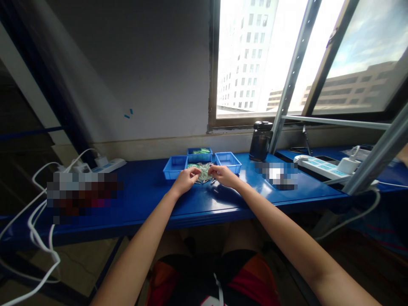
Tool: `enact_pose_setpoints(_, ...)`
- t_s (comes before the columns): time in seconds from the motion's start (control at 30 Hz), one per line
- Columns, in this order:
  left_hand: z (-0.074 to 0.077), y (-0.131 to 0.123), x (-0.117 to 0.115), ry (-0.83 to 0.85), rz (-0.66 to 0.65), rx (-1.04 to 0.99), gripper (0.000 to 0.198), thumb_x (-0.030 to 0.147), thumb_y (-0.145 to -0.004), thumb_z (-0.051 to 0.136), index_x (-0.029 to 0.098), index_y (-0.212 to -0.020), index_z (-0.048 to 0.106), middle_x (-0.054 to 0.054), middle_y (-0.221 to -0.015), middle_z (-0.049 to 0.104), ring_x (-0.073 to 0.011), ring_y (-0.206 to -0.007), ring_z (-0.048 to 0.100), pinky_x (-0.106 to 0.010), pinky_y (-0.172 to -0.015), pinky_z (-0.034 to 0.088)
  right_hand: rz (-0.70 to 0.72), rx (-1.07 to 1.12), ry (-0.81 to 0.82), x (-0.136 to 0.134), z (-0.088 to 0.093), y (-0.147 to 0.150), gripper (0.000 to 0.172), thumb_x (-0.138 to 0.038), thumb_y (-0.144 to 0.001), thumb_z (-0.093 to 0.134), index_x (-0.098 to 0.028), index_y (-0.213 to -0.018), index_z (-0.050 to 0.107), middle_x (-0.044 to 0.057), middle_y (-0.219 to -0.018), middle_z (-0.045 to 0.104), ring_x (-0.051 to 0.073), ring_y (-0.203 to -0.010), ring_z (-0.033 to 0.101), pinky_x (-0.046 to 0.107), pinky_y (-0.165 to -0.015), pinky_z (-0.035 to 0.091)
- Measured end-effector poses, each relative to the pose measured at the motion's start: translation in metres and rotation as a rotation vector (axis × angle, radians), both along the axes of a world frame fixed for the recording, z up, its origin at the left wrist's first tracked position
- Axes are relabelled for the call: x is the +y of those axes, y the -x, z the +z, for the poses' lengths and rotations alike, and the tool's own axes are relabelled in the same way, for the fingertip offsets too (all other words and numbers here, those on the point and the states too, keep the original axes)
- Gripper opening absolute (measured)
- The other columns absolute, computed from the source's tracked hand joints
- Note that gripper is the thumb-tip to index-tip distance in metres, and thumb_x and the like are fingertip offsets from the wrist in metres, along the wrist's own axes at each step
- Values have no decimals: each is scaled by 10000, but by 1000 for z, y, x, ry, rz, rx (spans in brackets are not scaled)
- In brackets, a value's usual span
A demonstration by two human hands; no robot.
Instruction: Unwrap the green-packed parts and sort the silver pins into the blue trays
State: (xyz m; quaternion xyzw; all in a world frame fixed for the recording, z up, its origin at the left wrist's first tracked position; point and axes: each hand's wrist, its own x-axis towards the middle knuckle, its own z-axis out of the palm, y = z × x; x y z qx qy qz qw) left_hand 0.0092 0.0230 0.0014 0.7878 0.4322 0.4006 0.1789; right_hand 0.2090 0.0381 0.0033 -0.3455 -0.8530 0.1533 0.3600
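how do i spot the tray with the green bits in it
From the window, drop to the blue table below its left corner, where three blue trays cluster. It is the back tray, nearest the wall; unlike the left tray and right tray, it holds green pieces.

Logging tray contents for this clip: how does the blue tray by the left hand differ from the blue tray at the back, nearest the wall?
The left tray looks empty, while the back tray holds some green pieces. The left tray sits nearer, close beside the left hand. The back tray lies beyond the pile of small parts, farther from that hand. Both are shallow, open-topped, blue rectangular trays on the blue table.
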Motion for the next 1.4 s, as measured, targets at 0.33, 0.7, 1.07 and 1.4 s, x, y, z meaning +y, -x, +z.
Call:
enact_pose_setpoints(0.33,-3,1,1,45,-11,-127,524,250,-725,585,175,-1228,456,-17,-765,653,-112,-597,585,-239,-607,488,-30,-47,-33,-2,3,1,222,-73,-763,427,-142,-816,632,41,-774,629,122,-674,534,221,-634,393)
enact_pose_setpoints(0.7,0,-1,-3,77,-156,-34,319,340,-732,602,164,-997,629,-62,-865,677,-170,-756,626,-295,-718,507,58,-110,-68,-5,3,1,230,-347,-819,532,-150,-910,606,60,-886,573,118,-675,521,237,-654,407)
enact_pose_setpoints(1.07,-2,0,-1,22,-34,-69,288,327,-775,526,167,-1007,584,-29,-762,631,-144,-674,592,-263,-639,485,34,-86,-62,-1,-2,2,169,-233,-813,522,-146,-924,616,39,-751,627,117,-636,522,213,-584,375)
enact_pose_setpoints(1.4,3,-1,-6,107,-52,-62,209,309,-777,490,158,-842,619,-28,-679,653,-152,-594,605,-268,-604,485,-21,-48,-122,2,-3,3,179,-282,-805,548,-160,-918,615,42,-791,605,113,-643,503,223,-610,398)
